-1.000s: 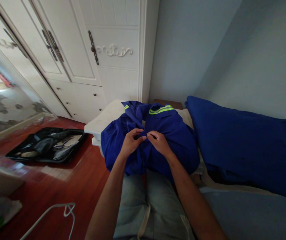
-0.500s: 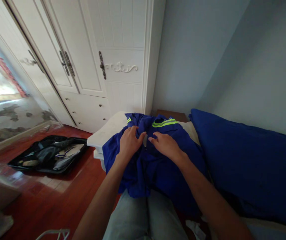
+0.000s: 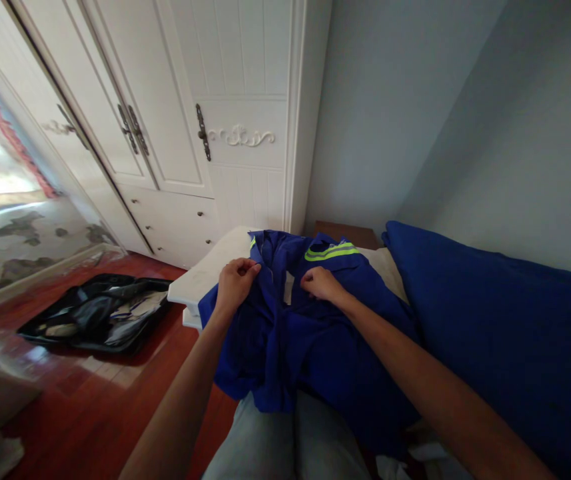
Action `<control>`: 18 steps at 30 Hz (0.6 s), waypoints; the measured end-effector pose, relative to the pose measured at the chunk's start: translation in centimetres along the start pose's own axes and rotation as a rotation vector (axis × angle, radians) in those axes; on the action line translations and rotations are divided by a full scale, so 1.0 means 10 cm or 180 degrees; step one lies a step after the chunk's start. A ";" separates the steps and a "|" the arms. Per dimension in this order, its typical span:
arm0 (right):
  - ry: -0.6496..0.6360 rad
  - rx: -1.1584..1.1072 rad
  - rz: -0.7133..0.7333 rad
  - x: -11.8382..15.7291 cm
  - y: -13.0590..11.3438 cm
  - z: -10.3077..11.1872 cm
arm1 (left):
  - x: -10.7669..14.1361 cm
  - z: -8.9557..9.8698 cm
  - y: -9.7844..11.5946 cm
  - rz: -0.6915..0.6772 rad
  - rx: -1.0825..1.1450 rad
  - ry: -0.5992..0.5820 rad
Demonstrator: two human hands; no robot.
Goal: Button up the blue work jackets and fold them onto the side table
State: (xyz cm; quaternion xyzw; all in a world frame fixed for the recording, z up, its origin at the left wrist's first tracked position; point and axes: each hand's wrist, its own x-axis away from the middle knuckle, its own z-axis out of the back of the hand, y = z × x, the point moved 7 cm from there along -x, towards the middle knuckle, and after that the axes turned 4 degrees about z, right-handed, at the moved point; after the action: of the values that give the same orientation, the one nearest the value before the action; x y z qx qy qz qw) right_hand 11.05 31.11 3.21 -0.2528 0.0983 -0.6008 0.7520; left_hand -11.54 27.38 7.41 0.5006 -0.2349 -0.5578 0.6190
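Soft, wrinkled blue jacket (image 3: pixel 315 340) with a shiny yellow-and-grey stripe (image 3: pixel 332 251) lies spread over a smooth white table (image 3: pixel 215 267) and the wearer's legs (image 3: pixel 285 443), beside a plump blue pillow (image 3: pixel 505 320). Both forearms reach forward and inward; the left hand (image 3: pixel 236 281) pinches the jacket's edge between thumb and fingertips, and the right hand (image 3: pixel 321 283), fingers curled, grips its opposite front.

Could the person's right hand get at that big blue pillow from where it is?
Probably yes: the blue pillow lies close beside the right forearm, and nothing visible stands between them. The right hand would just have to leave the blue garment.
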 end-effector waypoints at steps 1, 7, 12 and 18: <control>0.0035 -0.0005 -0.0012 0.00 -0.01 0.00 | -0.01 -0.03 0.11 -0.0147 -0.0018 0.0039; 0.0546 -0.0673 -0.0332 -0.02 0.03 0.01 | -0.01 -0.59 0.58 -0.0708 0.0216 -0.0717; 0.0400 -0.1590 -0.0325 -0.03 0.16 0.05 | -0.01 -1.00 0.33 -0.0513 0.0389 -0.1323; 0.0476 -0.3224 0.0176 0.06 0.23 0.19 | -0.03 -1.10 -0.07 -0.0003 0.0877 -0.1275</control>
State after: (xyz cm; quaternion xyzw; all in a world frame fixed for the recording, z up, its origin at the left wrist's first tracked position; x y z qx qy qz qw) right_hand 14.03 31.37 3.73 -0.5390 0.4372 -0.4742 0.5417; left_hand -2.60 31.71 2.63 0.4598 -0.4266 -0.6088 0.4857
